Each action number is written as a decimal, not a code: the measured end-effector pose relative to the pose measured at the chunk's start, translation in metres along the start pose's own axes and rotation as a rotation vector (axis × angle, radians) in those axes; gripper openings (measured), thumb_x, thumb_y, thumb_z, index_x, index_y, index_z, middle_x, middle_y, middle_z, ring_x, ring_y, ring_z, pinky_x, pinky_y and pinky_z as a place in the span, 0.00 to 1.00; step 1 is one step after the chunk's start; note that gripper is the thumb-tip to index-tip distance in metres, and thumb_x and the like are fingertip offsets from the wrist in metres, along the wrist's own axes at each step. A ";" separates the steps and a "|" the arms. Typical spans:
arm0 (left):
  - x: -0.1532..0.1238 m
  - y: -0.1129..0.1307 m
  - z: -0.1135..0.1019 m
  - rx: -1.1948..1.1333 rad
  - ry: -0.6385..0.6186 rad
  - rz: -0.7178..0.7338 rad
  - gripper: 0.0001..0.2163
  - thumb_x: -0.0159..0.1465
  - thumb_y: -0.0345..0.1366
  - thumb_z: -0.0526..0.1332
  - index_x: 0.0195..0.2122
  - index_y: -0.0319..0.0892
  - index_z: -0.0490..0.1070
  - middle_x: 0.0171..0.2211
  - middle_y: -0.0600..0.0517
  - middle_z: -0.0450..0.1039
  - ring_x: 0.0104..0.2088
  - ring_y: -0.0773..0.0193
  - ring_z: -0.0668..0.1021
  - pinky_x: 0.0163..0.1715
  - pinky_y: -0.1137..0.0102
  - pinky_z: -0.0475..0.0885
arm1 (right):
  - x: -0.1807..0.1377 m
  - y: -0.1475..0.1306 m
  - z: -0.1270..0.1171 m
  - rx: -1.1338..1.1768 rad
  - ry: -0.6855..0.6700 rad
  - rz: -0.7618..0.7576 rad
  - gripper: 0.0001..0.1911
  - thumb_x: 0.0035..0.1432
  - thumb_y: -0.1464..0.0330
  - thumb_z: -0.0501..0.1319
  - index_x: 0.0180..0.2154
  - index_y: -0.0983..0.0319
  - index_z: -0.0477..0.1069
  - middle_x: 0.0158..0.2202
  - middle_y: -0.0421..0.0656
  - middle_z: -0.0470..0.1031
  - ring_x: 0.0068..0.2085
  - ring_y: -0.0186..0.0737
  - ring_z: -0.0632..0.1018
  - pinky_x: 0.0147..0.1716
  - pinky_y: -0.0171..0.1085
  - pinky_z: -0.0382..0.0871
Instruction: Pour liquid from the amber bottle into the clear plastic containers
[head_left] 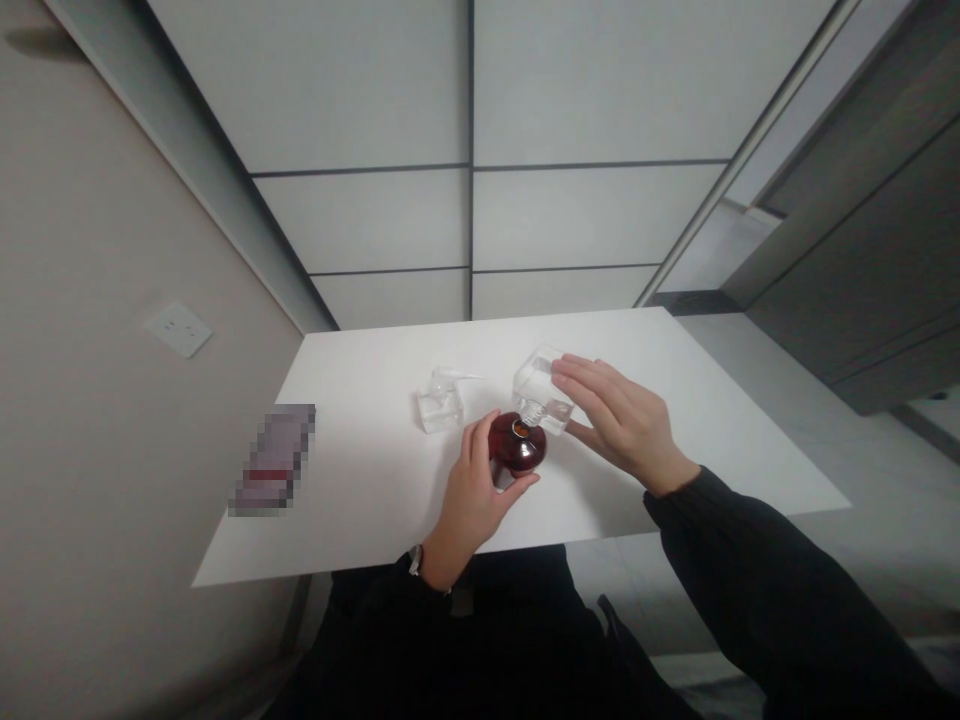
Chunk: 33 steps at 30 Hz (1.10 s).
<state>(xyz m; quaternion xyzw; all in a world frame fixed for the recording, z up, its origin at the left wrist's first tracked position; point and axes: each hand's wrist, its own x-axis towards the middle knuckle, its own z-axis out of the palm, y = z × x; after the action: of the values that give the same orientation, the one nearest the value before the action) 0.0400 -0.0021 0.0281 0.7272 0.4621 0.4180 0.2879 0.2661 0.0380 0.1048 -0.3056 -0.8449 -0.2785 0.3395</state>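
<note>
My left hand [472,485] is wrapped round a dark red, rounded glass bottle [526,450] with an open neck. In my right hand [619,415] is a clear, angular bottle [544,378], held between fingers and thumb. It is tilted so that its threaded neck meets the mouth of the red bottle. A little liquid seems to lie in its lower part, but whether any flows across I cannot tell. Left of both bottles, a clear pump top [441,402] stands on the table, with its spout pointing right.
The white table [360,480] has its left side near a wall with a socket plate [180,330]. A blurred-out pinkish rectangular object [274,460] lies near the table's left edge. White panelled doors [375,220] rise behind the table.
</note>
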 end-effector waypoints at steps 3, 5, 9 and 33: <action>0.000 -0.001 0.001 0.010 0.008 -0.001 0.38 0.63 0.39 0.72 0.69 0.49 0.52 0.64 0.40 0.64 0.65 0.46 0.72 0.64 0.52 0.71 | 0.000 0.000 0.000 -0.003 -0.008 -0.001 0.30 0.66 0.72 0.66 0.67 0.65 0.61 0.56 0.55 0.81 0.60 0.51 0.80 0.56 0.48 0.80; 0.000 -0.002 0.002 0.017 0.011 0.002 0.38 0.63 0.39 0.72 0.69 0.49 0.52 0.64 0.41 0.65 0.65 0.46 0.72 0.64 0.52 0.71 | -0.001 0.000 0.001 0.007 -0.012 -0.005 0.30 0.67 0.71 0.66 0.66 0.66 0.62 0.57 0.56 0.80 0.61 0.52 0.79 0.57 0.49 0.79; 0.000 -0.003 0.002 0.019 0.011 0.018 0.38 0.64 0.39 0.72 0.70 0.49 0.52 0.64 0.41 0.64 0.66 0.46 0.72 0.64 0.52 0.71 | -0.002 0.001 0.002 0.021 -0.006 -0.014 0.29 0.67 0.71 0.66 0.66 0.67 0.63 0.57 0.57 0.80 0.61 0.53 0.78 0.58 0.50 0.79; -0.001 -0.005 0.001 0.014 0.006 0.004 0.39 0.63 0.39 0.72 0.69 0.48 0.52 0.65 0.40 0.64 0.65 0.46 0.72 0.64 0.52 0.71 | -0.003 0.002 0.002 0.010 -0.017 -0.023 0.28 0.66 0.74 0.67 0.64 0.66 0.65 0.58 0.56 0.79 0.63 0.51 0.77 0.59 0.50 0.78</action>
<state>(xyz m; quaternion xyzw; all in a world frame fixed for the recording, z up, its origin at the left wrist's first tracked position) 0.0389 -0.0013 0.0233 0.7289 0.4643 0.4175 0.2806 0.2690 0.0394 0.1018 -0.2965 -0.8525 -0.2754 0.3308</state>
